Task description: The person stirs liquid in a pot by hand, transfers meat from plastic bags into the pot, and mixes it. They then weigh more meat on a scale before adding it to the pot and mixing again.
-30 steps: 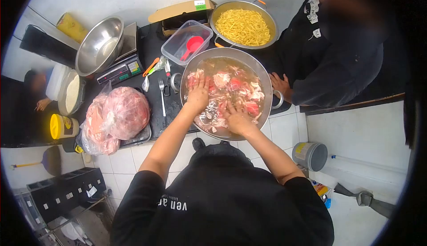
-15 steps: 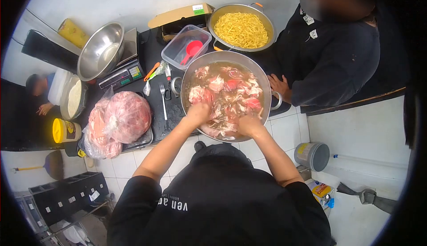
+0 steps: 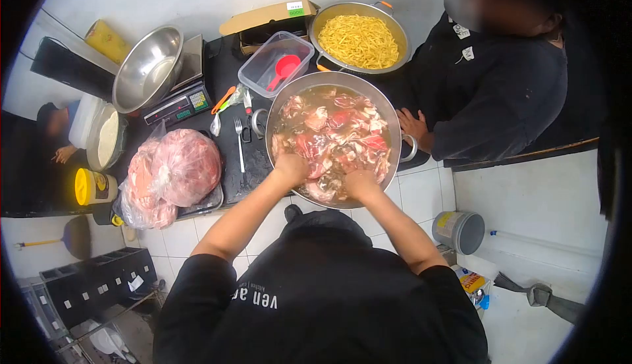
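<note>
A wide metal pot (image 3: 329, 79) in front of me holds thin slices of raw meat (image 3: 339, 120) in brownish liquid. My left hand (image 3: 291, 168) is sunk among the slices at the pot's near left side. My right hand (image 3: 360, 183) reaches in near the front edge, a little to the right. The fingers of both hands are hidden by meat and liquid, so their grip does not show. Left of the pot, clear plastic bags of pink raw meat (image 3: 187, 169) rest on a tray.
Beside the pot lie a fork (image 3: 240, 145) and scissors (image 3: 247, 130). Behind are a plastic tub (image 3: 257, 74) with a red scoop (image 3: 286, 67) and a pan of yellow noodles (image 3: 359, 41). A steel bowl (image 3: 148, 71) sits on a scale (image 3: 181, 107). A co-worker's hand (image 3: 413, 125) is right of the pot.
Both hands have gone lower into the liquid, and my right hand has shifted slightly left. The meat slices around them have been stirred into new positions.
</note>
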Demonstrator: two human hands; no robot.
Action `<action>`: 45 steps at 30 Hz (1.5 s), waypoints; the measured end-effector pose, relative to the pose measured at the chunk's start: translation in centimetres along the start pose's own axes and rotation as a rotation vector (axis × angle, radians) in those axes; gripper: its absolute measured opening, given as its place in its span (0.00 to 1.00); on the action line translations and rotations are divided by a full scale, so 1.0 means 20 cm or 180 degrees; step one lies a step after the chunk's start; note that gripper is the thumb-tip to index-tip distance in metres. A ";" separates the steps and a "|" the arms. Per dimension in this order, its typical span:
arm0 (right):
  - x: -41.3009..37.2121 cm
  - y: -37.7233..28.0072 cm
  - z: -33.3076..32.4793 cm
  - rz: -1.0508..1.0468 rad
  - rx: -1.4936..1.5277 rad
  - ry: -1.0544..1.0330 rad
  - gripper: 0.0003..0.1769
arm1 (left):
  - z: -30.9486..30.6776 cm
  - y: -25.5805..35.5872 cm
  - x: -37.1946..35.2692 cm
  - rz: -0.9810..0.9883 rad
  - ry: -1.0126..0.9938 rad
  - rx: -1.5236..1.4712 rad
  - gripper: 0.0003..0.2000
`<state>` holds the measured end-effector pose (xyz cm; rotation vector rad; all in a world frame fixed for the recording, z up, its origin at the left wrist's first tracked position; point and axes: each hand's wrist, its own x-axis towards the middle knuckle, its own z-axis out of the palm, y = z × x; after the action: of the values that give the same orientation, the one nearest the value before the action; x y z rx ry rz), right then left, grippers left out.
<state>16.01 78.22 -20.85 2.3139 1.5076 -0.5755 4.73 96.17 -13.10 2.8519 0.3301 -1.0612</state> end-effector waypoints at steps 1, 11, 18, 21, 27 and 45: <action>-0.03 0.06 -0.07 -0.0015 0.0001 -0.0012 0.28 | 0.03 0.01 -0.01 -0.0006 -0.0014 -0.0012 0.22; 0.15 0.38 0.06 0.0129 0.0763 -0.0094 0.20 | 0.37 0.13 -0.02 0.0548 0.1746 -0.0919 0.21; 0.05 0.14 -0.22 -0.0232 0.0731 -0.0457 0.20 | 0.39 0.00 0.02 0.0451 0.2754 -0.1816 0.13; 0.05 0.11 -0.57 -0.0127 0.0755 -0.0167 0.18 | 0.38 0.00 0.06 0.0392 0.3126 -0.2024 0.08; 0.29 0.25 -0.19 -0.0886 0.0123 0.0899 0.21 | 0.40 0.00 0.09 0.0030 0.3795 -0.1948 0.17; 0.06 -0.02 -0.30 -0.0893 0.1121 0.2008 0.24 | 0.43 0.01 0.08 -0.0216 0.3703 -0.1278 0.24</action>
<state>16.98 82.21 -16.31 2.7336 2.1878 -0.1778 0.54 95.02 -20.62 2.7114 0.5924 0.7062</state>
